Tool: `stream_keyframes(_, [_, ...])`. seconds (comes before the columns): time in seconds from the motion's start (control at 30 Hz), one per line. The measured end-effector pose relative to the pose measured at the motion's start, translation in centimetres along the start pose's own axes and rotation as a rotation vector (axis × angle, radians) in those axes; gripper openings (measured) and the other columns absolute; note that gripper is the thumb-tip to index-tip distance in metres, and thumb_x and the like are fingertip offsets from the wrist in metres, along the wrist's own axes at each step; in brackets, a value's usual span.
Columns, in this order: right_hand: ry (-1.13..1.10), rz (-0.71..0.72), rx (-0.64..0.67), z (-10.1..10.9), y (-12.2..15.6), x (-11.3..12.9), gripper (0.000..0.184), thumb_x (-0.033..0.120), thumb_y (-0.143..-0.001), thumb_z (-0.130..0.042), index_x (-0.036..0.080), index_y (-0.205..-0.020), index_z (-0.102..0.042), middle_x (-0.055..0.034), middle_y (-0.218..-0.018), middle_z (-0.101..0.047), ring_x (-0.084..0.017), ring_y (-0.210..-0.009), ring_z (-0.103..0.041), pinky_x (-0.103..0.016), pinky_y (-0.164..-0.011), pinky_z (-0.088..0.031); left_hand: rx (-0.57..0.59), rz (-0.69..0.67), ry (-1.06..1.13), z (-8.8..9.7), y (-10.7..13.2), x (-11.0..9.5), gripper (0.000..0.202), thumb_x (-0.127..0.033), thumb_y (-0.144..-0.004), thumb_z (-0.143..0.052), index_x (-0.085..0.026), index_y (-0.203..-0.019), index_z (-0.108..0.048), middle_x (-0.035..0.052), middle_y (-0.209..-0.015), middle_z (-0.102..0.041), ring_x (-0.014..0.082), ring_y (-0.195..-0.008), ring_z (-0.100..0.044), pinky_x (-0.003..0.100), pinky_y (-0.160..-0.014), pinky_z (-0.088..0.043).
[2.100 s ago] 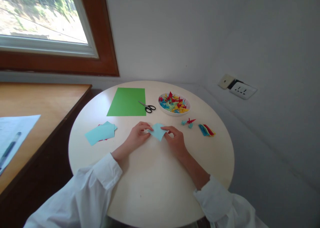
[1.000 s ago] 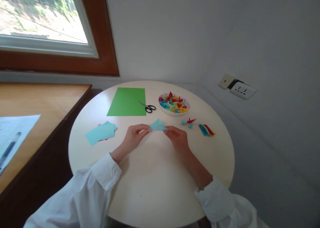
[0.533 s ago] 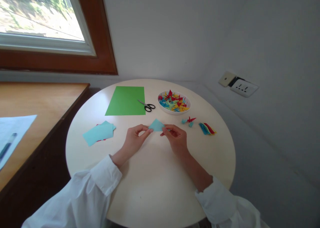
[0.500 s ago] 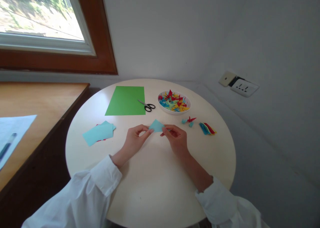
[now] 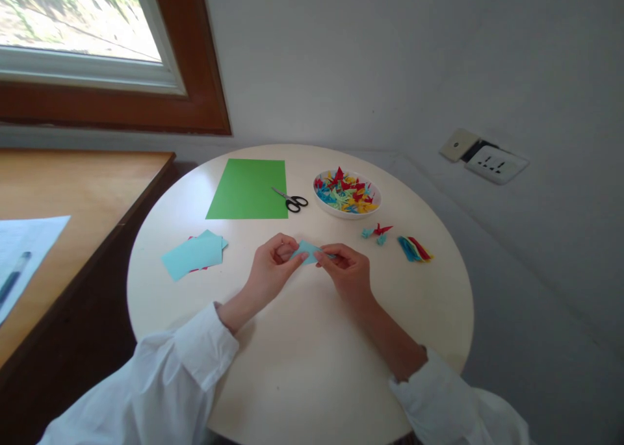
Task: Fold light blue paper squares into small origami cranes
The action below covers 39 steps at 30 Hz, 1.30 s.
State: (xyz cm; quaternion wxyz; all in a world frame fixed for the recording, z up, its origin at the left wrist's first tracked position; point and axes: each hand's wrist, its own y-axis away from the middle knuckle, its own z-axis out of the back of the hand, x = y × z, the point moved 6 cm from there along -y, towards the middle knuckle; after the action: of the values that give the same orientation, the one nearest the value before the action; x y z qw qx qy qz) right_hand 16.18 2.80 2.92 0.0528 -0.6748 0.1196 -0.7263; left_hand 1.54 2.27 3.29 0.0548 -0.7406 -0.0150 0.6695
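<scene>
Between my two hands is a small piece of light blue paper (image 5: 309, 249), partly covered by the fingers. My left hand (image 5: 273, 262) pinches its left side, thumb on top. At its right side my right hand (image 5: 347, 268) is closed on it with thumb and fingertips. Just right of that hand lie small folded paper pieces (image 5: 380, 230), two light blue and one red. Farther left, a few light blue sheets (image 5: 194, 255) overlap, with red paper edges showing beneath.
A white oval dish (image 5: 347, 215) holds several colourful paper cranes. Black-handled scissors (image 5: 295, 203) rest partly on a green sheet (image 5: 246, 188). A fanned bundle of coloured paper strips (image 5: 414, 249) lies right. A wooden desk (image 5: 88, 178) with paper and a pen stands left of the round table (image 5: 302, 380).
The paper showed a pointed top corner before; now it looks lower and more covered by my fingers. My left fingers have curled in more. The head view has shifted slightly.
</scene>
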Motion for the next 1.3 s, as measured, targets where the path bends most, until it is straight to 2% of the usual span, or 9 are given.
stream_keyframes(0.13, [0.006, -0.008, -0.013, 0.11, -0.04, -0.10, 0.019, 0.035, -0.060, -0.071, 0.018, -0.062, -0.063, 0.0000, -0.057, -0.063, -0.013, -0.050, -0.060, -0.023, -0.046, -0.050, 0.030, 0.002, 0.066, -0.27, -0.02, 0.28, 0.034, -0.035, -0.063, -0.070, -0.019, -0.078, -0.045, -0.0028, -0.059, -0.062, 0.0122, -0.060, -0.062, 0.021, -0.053, -0.043])
stream_keyframes(0.23, [0.010, -0.006, -0.015, 0.17, -0.02, -0.08, 0.020, 0.036, -0.060, -0.071, 0.018, -0.062, -0.063, -0.0003, -0.058, -0.064, -0.013, -0.049, -0.060, -0.023, -0.046, -0.050, 0.026, -0.006, 0.064, -0.21, -0.08, 0.41, 0.035, -0.037, -0.063, -0.070, -0.019, -0.078, -0.044, -0.0017, -0.061, -0.065, 0.0141, -0.062, -0.064, 0.022, -0.054, -0.044])
stream_keyframes(0.77, [0.012, -0.004, -0.001, 0.08, 0.05, -0.17, 0.020, 0.036, -0.061, -0.071, 0.017, -0.063, -0.063, -0.0008, -0.060, -0.064, -0.013, -0.051, -0.059, -0.024, -0.049, -0.050, 0.022, -0.008, 0.066, -0.26, -0.15, 0.40, 0.035, -0.038, -0.064, -0.069, -0.020, -0.077, -0.042, -0.0024, -0.059, -0.066, 0.0146, -0.060, -0.065, 0.023, -0.054, -0.047])
stream_keyframes(1.1, [0.028, -0.003, 0.004, 0.04, 0.06, -0.28, 0.019, 0.035, -0.062, -0.070, 0.017, -0.063, -0.062, -0.0012, -0.061, -0.064, -0.012, -0.052, -0.057, -0.024, -0.051, -0.050, 0.015, 0.014, 0.075, -0.15, -0.13, 0.52, 0.033, -0.034, -0.064, -0.069, -0.020, -0.077, -0.042, -0.0028, -0.059, -0.065, 0.0135, -0.058, -0.063, 0.021, -0.051, -0.043])
stream_keyframes(1.2, [0.032, 0.001, 0.010, -0.03, 0.03, -0.37, 0.020, 0.035, -0.063, -0.070, 0.017, -0.067, -0.063, -0.0015, -0.064, -0.064, -0.013, -0.056, -0.059, -0.025, -0.053, -0.051, 0.011, 0.029, 0.072, -0.14, -0.11, 0.55, 0.033, -0.034, -0.063, -0.069, -0.019, -0.077, -0.042, -0.0026, -0.060, -0.065, 0.0129, -0.058, -0.063, 0.020, -0.051, -0.042])
stream_keyframes(1.3, [0.019, 0.002, 0.009, -0.08, -0.08, -0.57, 0.024, 0.034, -0.062, -0.070, 0.018, -0.079, -0.064, -0.0037, -0.076, -0.067, -0.016, -0.068, -0.063, -0.026, -0.060, -0.052, 0.012, 0.041, 0.082, -0.20, -0.11, 0.60, 0.033, -0.033, -0.063, -0.069, -0.019, -0.077, -0.042, -0.0030, -0.059, -0.065, 0.0113, -0.056, -0.061, 0.019, -0.050, -0.040])
